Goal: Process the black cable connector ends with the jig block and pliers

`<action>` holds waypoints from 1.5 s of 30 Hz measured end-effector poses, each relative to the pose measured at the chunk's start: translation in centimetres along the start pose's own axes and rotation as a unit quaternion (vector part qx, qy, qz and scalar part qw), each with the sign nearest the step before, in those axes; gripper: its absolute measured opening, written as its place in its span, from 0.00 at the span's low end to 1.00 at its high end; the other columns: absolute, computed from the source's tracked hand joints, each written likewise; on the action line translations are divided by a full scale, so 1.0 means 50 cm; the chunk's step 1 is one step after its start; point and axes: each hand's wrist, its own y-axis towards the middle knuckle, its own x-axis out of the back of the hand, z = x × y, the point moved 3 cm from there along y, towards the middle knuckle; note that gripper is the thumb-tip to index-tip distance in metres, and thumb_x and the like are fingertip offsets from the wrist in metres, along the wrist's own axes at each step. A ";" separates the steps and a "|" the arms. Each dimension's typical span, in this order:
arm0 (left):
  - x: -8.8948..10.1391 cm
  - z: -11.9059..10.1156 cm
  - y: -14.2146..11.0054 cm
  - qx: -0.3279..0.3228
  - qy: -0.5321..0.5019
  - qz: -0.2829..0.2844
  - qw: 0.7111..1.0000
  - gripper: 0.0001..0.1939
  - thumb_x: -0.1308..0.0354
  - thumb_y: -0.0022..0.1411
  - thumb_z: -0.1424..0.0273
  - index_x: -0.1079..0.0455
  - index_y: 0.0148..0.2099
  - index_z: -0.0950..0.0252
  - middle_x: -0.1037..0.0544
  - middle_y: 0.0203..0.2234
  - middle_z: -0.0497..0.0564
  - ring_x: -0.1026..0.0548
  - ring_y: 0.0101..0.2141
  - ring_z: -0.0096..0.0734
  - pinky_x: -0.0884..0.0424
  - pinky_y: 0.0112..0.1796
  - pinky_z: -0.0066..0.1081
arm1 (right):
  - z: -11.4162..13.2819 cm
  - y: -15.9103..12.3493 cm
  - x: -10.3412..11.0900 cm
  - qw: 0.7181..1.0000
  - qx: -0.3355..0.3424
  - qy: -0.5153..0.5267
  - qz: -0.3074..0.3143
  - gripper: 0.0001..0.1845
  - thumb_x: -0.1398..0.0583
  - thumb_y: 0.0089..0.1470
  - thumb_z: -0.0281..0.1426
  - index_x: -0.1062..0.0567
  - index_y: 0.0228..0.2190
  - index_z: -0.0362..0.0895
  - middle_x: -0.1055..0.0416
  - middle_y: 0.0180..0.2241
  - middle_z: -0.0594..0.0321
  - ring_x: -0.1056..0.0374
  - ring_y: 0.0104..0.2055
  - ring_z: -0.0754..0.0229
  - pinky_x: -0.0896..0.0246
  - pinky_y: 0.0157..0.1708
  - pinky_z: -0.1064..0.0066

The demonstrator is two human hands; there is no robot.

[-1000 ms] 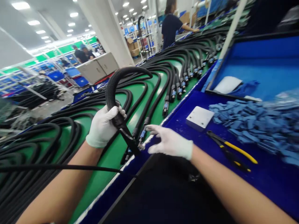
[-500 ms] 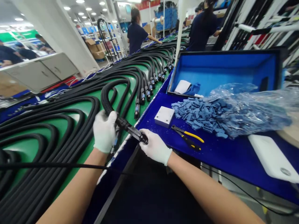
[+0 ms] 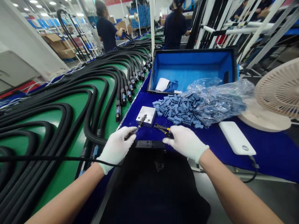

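My left hand, in a white glove, is closed around the end of a black corrugated hose, over the near edge of the blue table. A dark ribbed piece sticks out above its fingertips, in front of a grey metal block. Between my hands is a black rectangular piece; whether it joins the hose cannot be made out. My gloved right hand is closed on the yellow-and-black pliers, whose jaws point left toward the block. Its palm hides most of their handles.
Many black hoses curve over the green surface on the left. Small blue clips are heaped beside a clear plastic bag. Behind stands a blue bin. A white power bank and a fan are right; two co-workers stand beyond.
My right hand has left the hose end and moved right onto the pliers. My left hand has moved right and down with the hose. The view has turned right, bringing the fan in.
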 end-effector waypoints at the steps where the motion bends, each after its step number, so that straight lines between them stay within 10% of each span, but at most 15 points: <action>1: -0.005 -0.005 0.008 0.014 -0.007 0.016 1.000 0.15 0.42 0.65 0.65 0.23 0.52 0.56 0.18 0.47 0.51 0.21 0.47 0.43 0.27 0.53 0.41 | -0.007 0.001 -0.013 0.999 0.003 -0.050 -0.002 0.12 0.37 0.57 0.39 0.24 0.35 0.42 0.25 0.37 0.47 0.30 0.40 0.44 0.37 0.39 0.58; 5: -0.011 -0.016 0.035 0.059 -0.061 0.042 0.996 0.16 0.41 0.63 0.66 0.22 0.52 0.58 0.17 0.46 0.51 0.19 0.46 0.44 0.26 0.51 0.40 | -0.016 0.013 -0.051 0.995 0.018 -0.098 -0.030 0.05 0.39 0.50 0.26 0.27 0.33 0.42 0.28 0.36 0.47 0.32 0.41 0.44 0.40 0.36 0.61; 12: 0.032 -0.024 0.061 0.110 -0.181 0.031 0.977 0.19 0.39 0.63 0.60 0.21 0.53 0.61 0.16 0.34 0.51 0.19 0.33 0.40 0.25 0.33 0.33 | 0.000 0.022 -0.037 0.981 0.025 0.187 -0.045 0.06 0.43 0.51 0.23 0.31 0.30 0.45 0.28 0.29 0.61 0.33 0.30 0.57 0.40 0.31 0.68; 19: 0.063 -0.049 0.064 0.111 -0.201 0.034 0.973 0.21 0.37 0.62 0.59 0.22 0.54 0.61 0.17 0.32 0.51 0.20 0.31 0.38 0.25 0.32 0.32 | 0.100 0.027 -0.009 0.876 0.198 0.438 -0.032 0.15 0.42 0.51 0.22 0.22 0.40 0.46 0.22 0.44 0.58 0.26 0.49 0.51 0.31 0.52 0.61; 24: 0.063 -0.061 0.062 0.102 -0.179 0.040 0.978 0.18 0.37 0.62 0.60 0.20 0.52 0.59 0.16 0.38 0.51 0.19 0.36 0.41 0.23 0.36 0.34 | 0.117 0.038 -0.015 0.844 0.202 0.497 0.016 0.20 0.43 0.58 0.27 0.25 0.51 0.50 0.23 0.47 0.57 0.25 0.47 0.52 0.28 0.49 0.60; 35: 0.059 -0.042 0.081 0.052 -0.138 0.083 0.986 0.23 0.41 0.65 0.56 0.23 0.58 0.60 0.18 0.48 0.52 0.21 0.49 0.46 0.27 0.51 0.39 | 0.112 0.032 -0.022 0.954 0.214 0.206 -0.047 0.06 0.45 0.54 0.22 0.30 0.33 0.44 0.27 0.39 0.56 0.32 0.42 0.54 0.33 0.47 0.61; 45: 0.034 -0.060 0.146 0.017 -0.153 0.100 0.983 0.24 0.38 0.63 0.55 0.22 0.57 0.61 0.17 0.48 0.51 0.21 0.49 0.48 0.29 0.55 0.40 | 0.092 0.052 -0.040 0.954 0.086 0.286 -0.027 0.12 0.41 0.55 0.26 0.27 0.43 0.45 0.23 0.37 0.60 0.28 0.37 0.55 0.33 0.42 0.65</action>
